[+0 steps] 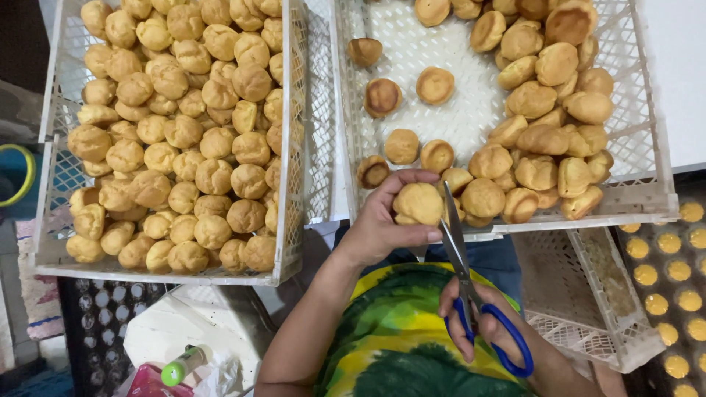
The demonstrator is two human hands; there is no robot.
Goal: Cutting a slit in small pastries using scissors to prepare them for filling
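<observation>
Step in hand, by my read: slitting a cream puff with scissors. Left hand [382, 228] is gripping one round golden puff [418, 204], fingers curled over its top and thumb pressing its near side, holding it up just in front of the right-hand crate's near rim. Right hand [482, 323] is clenched through the blue loops of the scissors [463, 272], sitting nearer the body and to the right of the left hand. Blades are pointing away from the body, running up along the puff's right side and touching or nearly touching it; cannot tell whether they are already biting in.

Next move probably calls for steadying the puff, keeping the left thumb and fingertips out of the blade line, and cutting only partway through the shell.

Beyond the left hand, the white slatted crate [647, 198] is carrying loose puffs, heaped to the right. Well off to the left of it, a second crate [290, 242] is sitting full of puffs.
</observation>
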